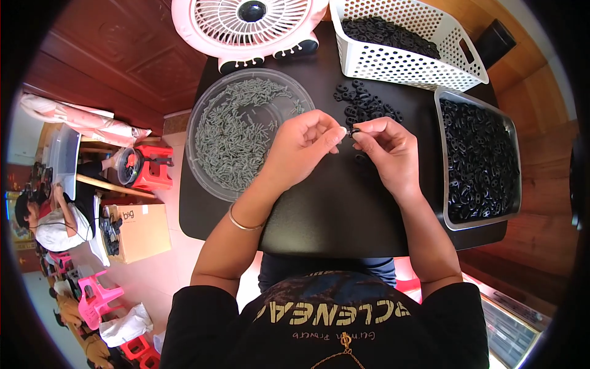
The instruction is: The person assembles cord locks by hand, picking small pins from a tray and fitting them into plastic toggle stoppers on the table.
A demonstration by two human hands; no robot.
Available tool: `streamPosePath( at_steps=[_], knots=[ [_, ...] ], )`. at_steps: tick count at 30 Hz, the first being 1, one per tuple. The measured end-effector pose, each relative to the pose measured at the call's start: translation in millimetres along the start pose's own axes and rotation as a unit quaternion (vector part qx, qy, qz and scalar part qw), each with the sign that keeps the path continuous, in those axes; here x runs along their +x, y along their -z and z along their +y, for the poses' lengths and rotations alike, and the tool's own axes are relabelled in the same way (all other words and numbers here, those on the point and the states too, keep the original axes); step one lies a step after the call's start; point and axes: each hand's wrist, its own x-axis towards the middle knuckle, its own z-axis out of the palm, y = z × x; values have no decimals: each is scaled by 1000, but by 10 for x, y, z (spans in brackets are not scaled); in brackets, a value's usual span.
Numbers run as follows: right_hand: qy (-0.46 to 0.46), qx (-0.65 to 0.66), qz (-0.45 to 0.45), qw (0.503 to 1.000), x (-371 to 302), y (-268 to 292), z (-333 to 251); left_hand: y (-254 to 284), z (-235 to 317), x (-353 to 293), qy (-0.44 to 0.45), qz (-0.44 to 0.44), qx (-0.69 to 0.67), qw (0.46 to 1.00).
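Note:
Over the dark table, my two hands meet at the fingertips. My right hand (390, 150) pinches a small black plastic piece (351, 131) between thumb and forefinger. Closed up against the piece from the other side is my left hand (302, 146); whatever sits in its fingertips is too small to tell. Just beyond my fingers lies a loose pile of black plastic pieces with holes (365, 106). A round clear tub (195, 169) full of short grey-green pegs stands beside my left hand. To the right, a rectangular tray (450, 222) is filled with more black pieces.
A white perforated basket (409, 75) of black pieces stands at the far right, near a pink fan (184, 24) at the far left. On the left floor are a cardboard box (144, 230) and pink stools (95, 298). Another person (61, 230) sits at a table there.

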Motion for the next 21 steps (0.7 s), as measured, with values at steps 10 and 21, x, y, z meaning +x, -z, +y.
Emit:
streamPosePath(
  at_steps=[10, 21],
  knots=[
    [30, -64, 3, 997, -11, -20, 20, -23, -60, 0, -12, -7, -25, 1000],
    [-24, 37, -28, 999, -4, 15, 13, -11, -89, 17, -119, 22, 42, 992]
  ],
)
